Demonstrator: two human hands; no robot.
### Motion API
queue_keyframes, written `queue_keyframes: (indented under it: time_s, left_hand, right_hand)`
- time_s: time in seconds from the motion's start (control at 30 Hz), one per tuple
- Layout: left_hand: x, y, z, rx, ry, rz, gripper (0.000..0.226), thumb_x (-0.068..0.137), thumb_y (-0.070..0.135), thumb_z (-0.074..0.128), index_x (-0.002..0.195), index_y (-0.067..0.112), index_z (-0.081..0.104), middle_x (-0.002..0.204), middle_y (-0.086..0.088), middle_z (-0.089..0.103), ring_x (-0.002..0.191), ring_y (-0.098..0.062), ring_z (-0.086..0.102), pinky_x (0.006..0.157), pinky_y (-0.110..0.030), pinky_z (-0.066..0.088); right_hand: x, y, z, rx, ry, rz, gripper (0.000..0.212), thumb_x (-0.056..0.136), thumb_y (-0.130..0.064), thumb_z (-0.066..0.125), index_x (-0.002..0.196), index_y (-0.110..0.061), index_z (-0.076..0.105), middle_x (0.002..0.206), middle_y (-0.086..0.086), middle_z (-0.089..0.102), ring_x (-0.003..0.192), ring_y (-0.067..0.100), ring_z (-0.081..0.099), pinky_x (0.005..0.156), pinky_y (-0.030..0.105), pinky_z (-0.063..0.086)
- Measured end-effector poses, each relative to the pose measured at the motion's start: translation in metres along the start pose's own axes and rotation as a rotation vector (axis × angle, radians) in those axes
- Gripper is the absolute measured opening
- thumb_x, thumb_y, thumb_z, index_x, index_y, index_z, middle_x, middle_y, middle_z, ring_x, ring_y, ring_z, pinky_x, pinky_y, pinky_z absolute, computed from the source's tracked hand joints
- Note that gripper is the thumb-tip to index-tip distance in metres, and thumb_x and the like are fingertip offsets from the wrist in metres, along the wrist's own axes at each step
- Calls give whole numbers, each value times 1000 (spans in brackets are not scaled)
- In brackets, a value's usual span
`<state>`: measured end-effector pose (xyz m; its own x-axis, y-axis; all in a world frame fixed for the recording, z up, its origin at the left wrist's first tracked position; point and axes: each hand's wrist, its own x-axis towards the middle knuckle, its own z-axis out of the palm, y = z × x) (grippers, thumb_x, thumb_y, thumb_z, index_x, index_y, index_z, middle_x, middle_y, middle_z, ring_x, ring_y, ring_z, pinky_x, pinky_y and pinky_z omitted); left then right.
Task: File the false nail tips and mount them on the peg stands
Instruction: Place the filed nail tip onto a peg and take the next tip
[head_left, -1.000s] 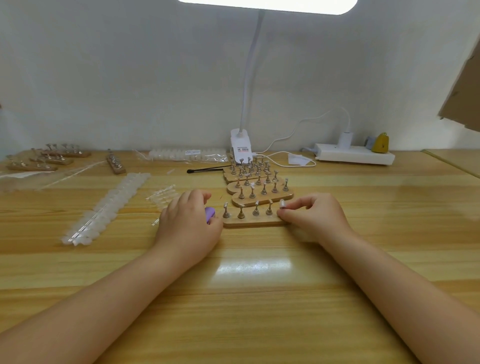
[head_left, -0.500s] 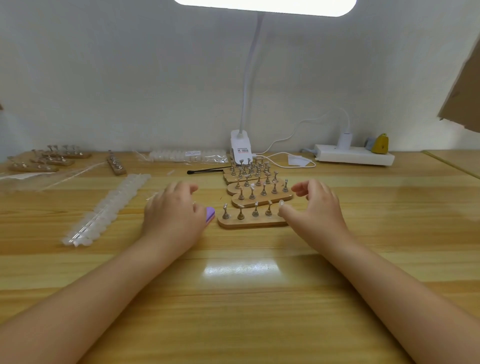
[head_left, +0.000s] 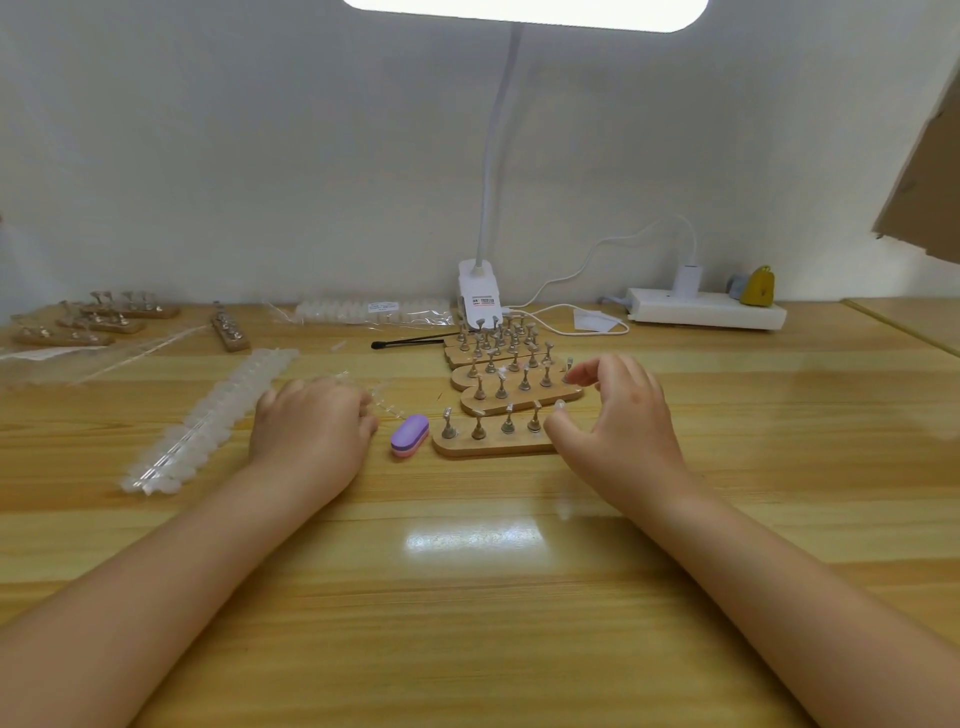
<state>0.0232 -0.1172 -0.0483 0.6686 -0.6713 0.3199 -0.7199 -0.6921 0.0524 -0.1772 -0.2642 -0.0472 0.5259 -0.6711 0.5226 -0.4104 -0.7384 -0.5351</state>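
Your right hand (head_left: 621, 415) has no grip: fingers loosely spread, arched over the right end of the near stand (head_left: 493, 441), holding nothing. Left hand (head_left: 311, 421) lies knuckles-up on the counter (head_left: 467, 597), fingers curled over a clear tip strip (head_left: 382, 397); whether it pinches it, can't tell. Purple file (head_left: 410, 435) lies free between left hand and near stand. Nail tip (head_left: 560, 406) sits on that stand's rightmost peg. More stands (head_left: 511, 364) stacked behind. Long tip strip (head_left: 208, 421) far left.
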Motion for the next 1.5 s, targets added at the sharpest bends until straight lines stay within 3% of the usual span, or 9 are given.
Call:
queue_keyframes:
  time_s: [0.1,0.2,0.33,0.5,0.7,1.0,1.27,1.5]
  left_hand:
    - [2,-3,1,11,22,-127,50,90,50,52,128,18,49,126,-8,52,118,-32,46,94,-41,38]
    - [5,-6,4,-8,-53,-188,53,90,53,50,127,14,48,126,-11,52,118,-34,47,93,-42,40]
    - [6,-7,6,-118,-21,-137,41,93,33,54,128,12,49,126,-11,54,116,-35,49,93,-42,42]
    - [6,-10,10,-262,37,-114,43,91,13,51,134,13,47,126,-10,55,115,-33,51,92,-41,43]
    - [9,-13,10,-43,8,-171,46,90,50,51,119,13,54,118,-10,60,113,-36,49,91,-41,40]
    - [9,-17,12,-283,59,-147,49,88,35,60,132,16,48,117,1,63,115,-31,51,96,-40,41]
    - [12,-20,18,-218,5,-109,60,90,53,51,139,19,44,134,-4,55,124,-32,44,101,-42,37]
    - [16,-24,23,-297,59,-45,36,93,20,55,129,14,57,122,-9,64,117,-32,54,94,-41,45]
  right_hand:
    - [0,0,1,-3,6,-10,26,81,-21,64,105,-18,55,103,-7,51,104,15,45,93,33,39]
    - [0,0,2,-8,2,-21,25,82,-22,63,105,-19,55,103,-7,51,103,13,45,92,33,40]
    - [-1,0,1,-6,5,-36,24,82,-21,63,104,-19,55,102,-7,51,101,13,45,90,31,40]
    - [-2,-3,2,7,3,-46,22,82,-20,63,102,-17,56,101,-6,52,100,15,46,90,32,40]
    - [-4,-4,0,12,-7,-53,22,82,-18,62,102,-15,56,101,-5,52,101,16,47,91,33,40]
    - [-4,-6,1,11,-17,-62,22,81,-18,62,103,-15,57,102,-4,53,102,16,47,91,33,40]
    - [-5,-6,2,3,-22,-84,21,82,-19,63,102,-17,57,101,-5,52,101,15,47,89,31,40]
    - [-5,-7,1,2,-27,-83,21,83,-17,63,102,-15,57,102,-3,53,102,17,47,90,31,40]
